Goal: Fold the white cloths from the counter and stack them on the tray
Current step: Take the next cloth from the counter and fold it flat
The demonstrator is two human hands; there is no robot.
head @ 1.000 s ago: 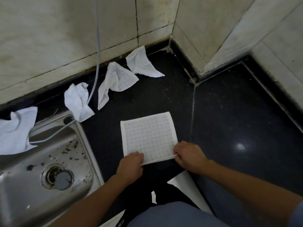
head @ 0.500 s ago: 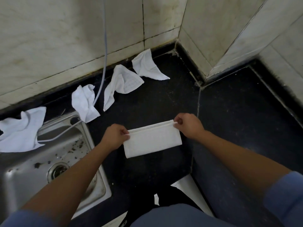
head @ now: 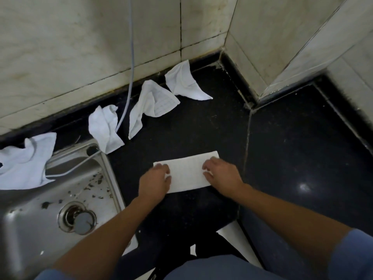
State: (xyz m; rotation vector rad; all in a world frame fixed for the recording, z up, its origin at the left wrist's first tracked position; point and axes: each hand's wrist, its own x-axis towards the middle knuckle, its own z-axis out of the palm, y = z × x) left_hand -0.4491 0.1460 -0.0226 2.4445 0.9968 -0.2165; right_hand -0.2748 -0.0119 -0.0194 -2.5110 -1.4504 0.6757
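At the far left of the frame a crumpled white cloth (head: 26,160) drapes over the back rim of a steel sink (head: 60,156), whose basin is flecked with dark bits around the drain (head: 76,218). Just right of it a second cloth (head: 105,128) lies bunched at the sink's corner, with a pale hose (head: 131,57) running down the tiled wall (head: 60,47), past this cloth and into the basin. A third cloth (head: 151,102), showing a faint grid weave, and a fourth (head: 183,81) lie along the wall's foot in the upper middle. On the black surface (head: 302,138) at centre lies a folded cloth (head: 187,172), a flat strip running left to right. The left grip (head: 154,182) is palm down on its left end and the right grip (head: 222,176) palm down on its right end, so the strip spans the gap between them. The fingers of both are bent onto the fabric, but blur hides whether they pinch it or only press. At the lower middle a white edge (head: 236,237) shows under the right forearm, mostly hidden.
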